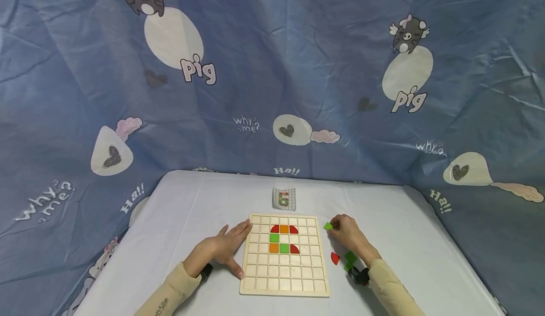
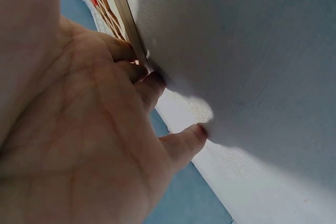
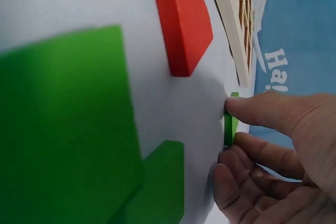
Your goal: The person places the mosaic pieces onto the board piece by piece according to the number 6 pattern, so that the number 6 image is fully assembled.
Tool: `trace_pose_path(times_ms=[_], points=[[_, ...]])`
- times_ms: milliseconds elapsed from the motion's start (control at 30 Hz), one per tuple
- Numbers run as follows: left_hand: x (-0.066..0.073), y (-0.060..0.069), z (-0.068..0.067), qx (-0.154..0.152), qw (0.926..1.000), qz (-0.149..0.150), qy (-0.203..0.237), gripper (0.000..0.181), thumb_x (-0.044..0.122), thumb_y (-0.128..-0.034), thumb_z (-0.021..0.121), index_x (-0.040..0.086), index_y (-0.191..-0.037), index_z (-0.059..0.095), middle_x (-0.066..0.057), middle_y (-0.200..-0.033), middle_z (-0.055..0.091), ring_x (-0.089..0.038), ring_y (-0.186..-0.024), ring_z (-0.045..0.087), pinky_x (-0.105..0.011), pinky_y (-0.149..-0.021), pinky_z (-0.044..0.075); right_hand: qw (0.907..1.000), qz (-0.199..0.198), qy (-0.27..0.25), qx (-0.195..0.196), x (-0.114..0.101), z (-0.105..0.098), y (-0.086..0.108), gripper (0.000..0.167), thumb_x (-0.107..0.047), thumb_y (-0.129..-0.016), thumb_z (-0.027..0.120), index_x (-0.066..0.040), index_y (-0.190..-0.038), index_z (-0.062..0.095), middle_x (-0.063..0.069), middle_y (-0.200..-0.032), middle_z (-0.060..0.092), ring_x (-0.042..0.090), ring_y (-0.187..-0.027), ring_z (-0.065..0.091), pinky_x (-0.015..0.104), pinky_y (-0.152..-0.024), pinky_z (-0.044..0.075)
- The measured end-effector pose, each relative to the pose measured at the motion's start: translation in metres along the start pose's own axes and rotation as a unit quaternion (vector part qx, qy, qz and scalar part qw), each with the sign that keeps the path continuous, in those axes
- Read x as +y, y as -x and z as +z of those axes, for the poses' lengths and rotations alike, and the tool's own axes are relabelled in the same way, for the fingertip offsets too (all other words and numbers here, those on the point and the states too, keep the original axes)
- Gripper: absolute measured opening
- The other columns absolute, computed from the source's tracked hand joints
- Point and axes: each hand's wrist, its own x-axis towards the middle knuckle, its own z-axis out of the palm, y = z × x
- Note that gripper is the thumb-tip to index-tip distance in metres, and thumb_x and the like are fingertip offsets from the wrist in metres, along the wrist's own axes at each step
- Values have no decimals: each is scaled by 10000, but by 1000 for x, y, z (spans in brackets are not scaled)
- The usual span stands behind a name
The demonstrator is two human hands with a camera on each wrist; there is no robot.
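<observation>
A wooden grid board [image 1: 284, 284] lies on the white table, with several red, orange and green tiles set in its upper middle cells. Along the board's left edge rests my left hand [image 1: 225, 247], fingers spread and fairly straight, touching the side; the left wrist view shows the fingertips against the wooden edge [image 2: 126, 11]. My right hand [image 1: 350, 233], just right of the board, pinches a green square tile [image 1: 328, 226] between thumb and fingers. In the right wrist view that green tile [image 3: 229, 121] is seen edge-on, low over or touching the cloth; I cannot tell which.
A small pattern card [image 1: 284, 199] lies behind the board. Right of the board, below my right hand, are a red quarter-round tile [image 1: 335, 258] and green tiles [image 1: 350, 257], partly hidden by the wrist camera [image 1: 359, 276]. A blue printed curtain [image 1: 272, 70] encloses the table.
</observation>
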Motion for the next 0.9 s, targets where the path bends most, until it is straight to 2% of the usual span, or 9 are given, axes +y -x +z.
trace_pose_path(times_ms=[500, 767, 900], points=[[0, -1, -1, -11, 10000, -16, 5, 1354, 606, -555, 848, 49, -1550, 117, -114, -1632, 80, -271, -1506, 107, -583, -1179, 145, 9997, 228, -67, -58, 0, 0, 0, 221, -98, -779, 772, 3, -935, 652, 59, -853, 625, 138, -749, 568, 257, -613, 487], [-2, -1, 0, -31, 10000, -17, 33, 1363, 606, -554, 849, 50, -1551, 106, -112, -1633, 70, -269, -1506, 105, -582, -1180, 139, 9997, 103, -200, 3, -10, -3, 8, 238, -117, -781, 767, 7, -952, 655, 68, -862, 646, 145, -760, 597, 250, -611, 509], [-2, 0, -1, -32, 10000, 22, 61, 1364, 597, -557, 852, 41, -1550, 100, -118, -1633, 63, -280, -1506, 102, -588, -1178, 132, 9999, -94, -85, 29, -20, -2, 17, 223, -124, -795, 755, -21, -970, 662, 52, -900, 632, 144, -803, 590, 253, -637, 510]])
